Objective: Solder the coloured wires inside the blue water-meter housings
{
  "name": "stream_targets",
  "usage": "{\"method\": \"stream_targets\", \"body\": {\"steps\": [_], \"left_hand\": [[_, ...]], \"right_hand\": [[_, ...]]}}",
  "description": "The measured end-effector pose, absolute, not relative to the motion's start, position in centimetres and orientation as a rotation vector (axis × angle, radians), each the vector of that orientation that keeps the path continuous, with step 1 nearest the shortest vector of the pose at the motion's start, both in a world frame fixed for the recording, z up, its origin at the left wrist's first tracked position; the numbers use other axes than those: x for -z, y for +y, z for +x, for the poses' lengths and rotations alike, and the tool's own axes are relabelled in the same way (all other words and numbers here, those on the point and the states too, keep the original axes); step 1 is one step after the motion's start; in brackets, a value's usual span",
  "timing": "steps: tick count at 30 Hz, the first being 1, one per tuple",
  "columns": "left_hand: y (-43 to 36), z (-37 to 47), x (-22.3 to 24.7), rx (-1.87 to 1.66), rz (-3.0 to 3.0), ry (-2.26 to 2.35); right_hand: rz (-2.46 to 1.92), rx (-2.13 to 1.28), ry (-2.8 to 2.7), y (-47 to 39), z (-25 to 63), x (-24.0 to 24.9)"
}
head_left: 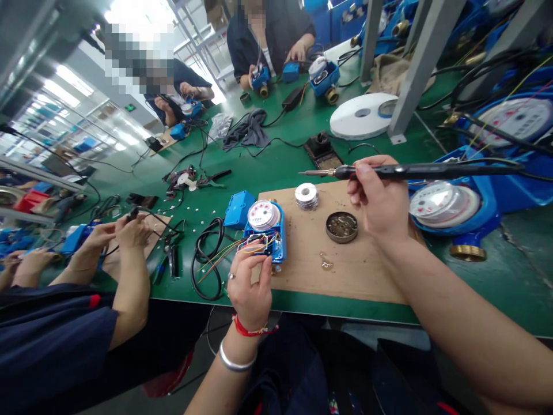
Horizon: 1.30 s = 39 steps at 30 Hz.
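Observation:
My right hand (375, 199) is closed round the dark handle of a soldering iron (375, 171); its bare tip points left, above the cardboard. My left hand (250, 285) pinches at thin coloured wires (254, 248) in the open housing of a blue water meter (279, 236); the exact grip is partly hidden by my fingers. The meter's round white dial faces up, and its blue cover (239, 210) is swung out to the left. A roll of solder wire (306, 196) and a round tin of brownish flux (341, 227) stand on the cardboard mat (302, 276).
Black cable (207, 259) lies coiled left of the meter. Blue meters (453, 207) crowd the right, beside a metal post (421, 69). An iron stand (322, 151) and a white reel (362, 115) are farther back. Co-workers' hands (132, 230) work at the left and across the bench.

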<state>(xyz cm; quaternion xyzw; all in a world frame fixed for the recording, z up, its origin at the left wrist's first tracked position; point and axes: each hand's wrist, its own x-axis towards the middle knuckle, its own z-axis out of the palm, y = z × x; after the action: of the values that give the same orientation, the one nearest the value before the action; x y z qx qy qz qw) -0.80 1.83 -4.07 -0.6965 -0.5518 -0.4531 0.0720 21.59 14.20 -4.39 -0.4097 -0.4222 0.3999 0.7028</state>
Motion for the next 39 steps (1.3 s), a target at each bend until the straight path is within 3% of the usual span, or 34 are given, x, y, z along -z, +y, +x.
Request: {"method": "stream_targets", "body": {"steps": [22, 39], "left_hand": [[1.0, -0.1, 5.6, 1.411, -2.103, -1.791], [0.8, 0.3, 5.3, 1.357, -2.102, -1.812]], "right_hand": [[-0.979, -1.0, -1.149, 13.3, 20.0, 5.1], [-0.948, -0.872, -1.111, 12.8, 20.2, 4.5]]}}
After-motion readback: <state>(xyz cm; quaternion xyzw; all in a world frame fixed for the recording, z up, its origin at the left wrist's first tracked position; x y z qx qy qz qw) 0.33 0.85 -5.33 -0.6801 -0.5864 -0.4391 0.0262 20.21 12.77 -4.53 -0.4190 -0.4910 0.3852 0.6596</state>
